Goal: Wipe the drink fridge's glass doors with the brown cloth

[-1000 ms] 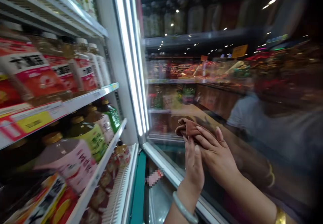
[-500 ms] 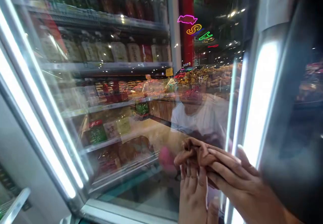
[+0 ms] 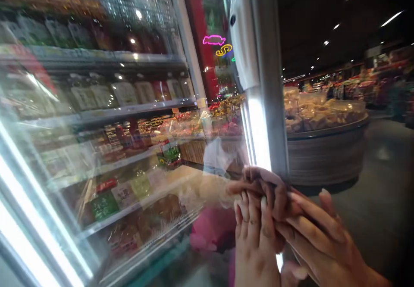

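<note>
Both of my hands press a crumpled brown cloth [image 3: 268,188], which looks soft and folded, at the glass door [image 3: 223,218] near its right-hand frame. My left hand [image 3: 254,239] comes up from the bottom edge, its fingertips on the lower part of the cloth. From the lower right my right hand [image 3: 323,237] reaches across, its fingers gripping the cloth's right side while one finger sticks up apart. The palms are hidden. Whether the cloth touches glass or frame at this spot I cannot tell.
Behind the glass, shelves hold bottles [image 3: 123,91] and packets [image 3: 105,205]. Bright light strips [image 3: 260,136] run along the door, and a white handle [image 3: 244,37] is at its upper right. Right of the door stands a round display bin [image 3: 323,157] on the floor. Reflections cover the glass.
The view has swung to the right, bringing the display bin into sight. My hands and the cloth have shifted right across the door onto the light strip by the frame.
</note>
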